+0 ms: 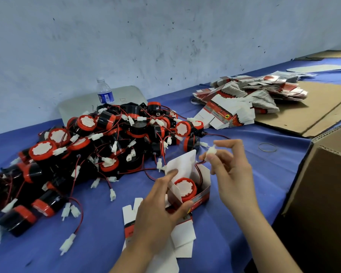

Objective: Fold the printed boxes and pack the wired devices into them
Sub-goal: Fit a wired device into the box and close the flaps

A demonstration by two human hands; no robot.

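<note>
From my seat at the feed, my left hand (156, 211) reaches in from the bottom edge and grips the printed box (193, 192), thumb curled against its near red side, fingers wrapped over the far flap. The box stands open on the blue tablecloth (244, 194), its white lid flap (182, 162) tilted up behind. Inside sits one wired device (185, 187) — black body, red rim, white face turned upward.

My right hand (230, 168) is raised just right of the box, pinching the white connector plug (212, 150) between thumb and forefinger, the other fingers loosely spread. A red-and-black wire (199, 172) runs from the plug down into the box; I think it belongs to the seated device, though the flap hides where it joins.

Under my left wrist lie flat box blanks (183, 239), white side up. To the left and behind, a large heap of wired devices (98, 146) spreads over the cloth, its cables and plugs trailing close to the box. A water bottle (104, 92) stands behind the heap against the scuffed wall (165, 36). Further right, a pile of unfolded printed boxes (250, 99) rests partly on a cardboard sheet (313, 109). A rubber band (267, 147) lies on the cloth well right of my hand, and an open brown carton (323, 184) fills the right edge.
</note>
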